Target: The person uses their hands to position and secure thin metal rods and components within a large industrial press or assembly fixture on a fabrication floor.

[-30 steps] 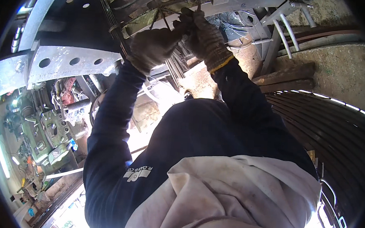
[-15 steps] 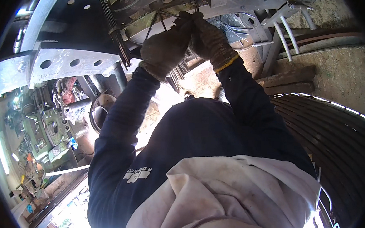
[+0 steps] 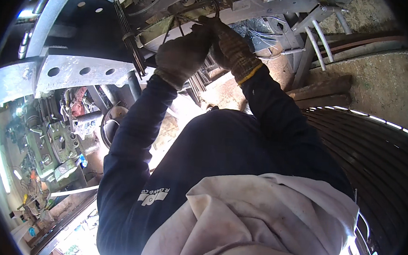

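Both my hands wear dirty knitted work gloves and meet at the top centre, beside a metal frame. My left hand is closed, its back toward me, with its fingertips against the right hand's. Bent at the fingers, my right hand is closed too; its glove has a yellow cuff edge. A thin dark cable curves down to the right fingertips. What the fingers pinch is hidden behind the gloves. Left of my hands, a bundle of thin metal rods is tied together, and another rod bundle shows below them.
A grey metal beam with round holes crosses the left. Pale metal tubes stick out at the right, near a wooden block. A green machine stands at lower left. Dark corrugated metal fills the right side.
My hands have shifted very slightly, the right one's fingers turning a little at the cable's end. Both remain together at the same place by the frame.
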Demonstrator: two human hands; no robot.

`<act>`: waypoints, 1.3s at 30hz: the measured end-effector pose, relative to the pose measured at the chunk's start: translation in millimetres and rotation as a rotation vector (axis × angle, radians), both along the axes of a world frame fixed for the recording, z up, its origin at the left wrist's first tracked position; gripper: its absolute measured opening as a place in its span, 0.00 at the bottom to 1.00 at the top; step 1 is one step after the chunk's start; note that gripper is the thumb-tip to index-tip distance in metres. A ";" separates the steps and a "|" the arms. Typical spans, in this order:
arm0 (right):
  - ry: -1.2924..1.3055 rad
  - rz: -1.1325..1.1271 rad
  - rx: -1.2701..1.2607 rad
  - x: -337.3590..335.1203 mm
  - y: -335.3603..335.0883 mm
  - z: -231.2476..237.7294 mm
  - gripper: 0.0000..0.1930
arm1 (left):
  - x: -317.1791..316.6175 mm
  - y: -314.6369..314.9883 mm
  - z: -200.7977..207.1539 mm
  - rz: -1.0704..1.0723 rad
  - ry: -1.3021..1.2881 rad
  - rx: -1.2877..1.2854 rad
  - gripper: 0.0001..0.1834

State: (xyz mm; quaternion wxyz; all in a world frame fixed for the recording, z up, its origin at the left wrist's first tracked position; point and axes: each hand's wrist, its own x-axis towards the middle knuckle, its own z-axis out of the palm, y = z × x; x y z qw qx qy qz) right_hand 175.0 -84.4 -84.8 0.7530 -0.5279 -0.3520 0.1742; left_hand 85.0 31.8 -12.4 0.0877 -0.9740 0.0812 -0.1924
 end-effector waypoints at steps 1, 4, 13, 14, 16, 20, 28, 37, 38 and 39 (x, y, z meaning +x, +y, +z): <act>0.320 0.123 0.070 1.9 -0.2 4.9 0.19 | 0.8 -3.4 -1.2 0.052 0.039 -0.003 0.10; 0.866 0.322 0.191 13.0 1.5 -0.5 0.17 | 10.2 -13.4 5.0 0.124 0.102 -0.021 0.10; 0.880 0.180 0.244 7.5 20.6 -24.4 0.20 | 13.4 9.6 6.9 0.006 0.183 -0.166 0.17; 1.031 0.185 0.292 3.0 19.2 -15.6 0.19 | 14.0 11.2 10.3 0.021 0.214 -0.154 0.18; 1.047 0.185 0.294 0.7 16.4 -7.9 0.17 | 14.1 11.5 9.8 0.024 0.233 -0.128 0.20; 0.855 0.135 0.168 14.9 15.5 -17.8 0.17 | 13.5 -4.4 2.5 0.043 0.143 -0.189 0.23; 0.599 0.119 -0.158 21.8 -18.6 7.2 0.15 | -33.7 3.6 15.6 0.013 0.071 -0.078 0.16; 0.453 -0.028 -0.131 -16.1 -11.7 -2.4 0.13 | -59.1 28.7 22.1 -0.016 0.045 0.043 0.05; 0.487 -0.046 -0.078 -18.3 -15.2 -1.4 0.12 | -60.4 28.0 15.8 0.006 0.068 0.061 0.04; 0.477 -0.051 -0.090 -15.6 -20.7 1.1 0.12 | -59.1 20.1 13.7 -0.058 -0.015 0.021 0.06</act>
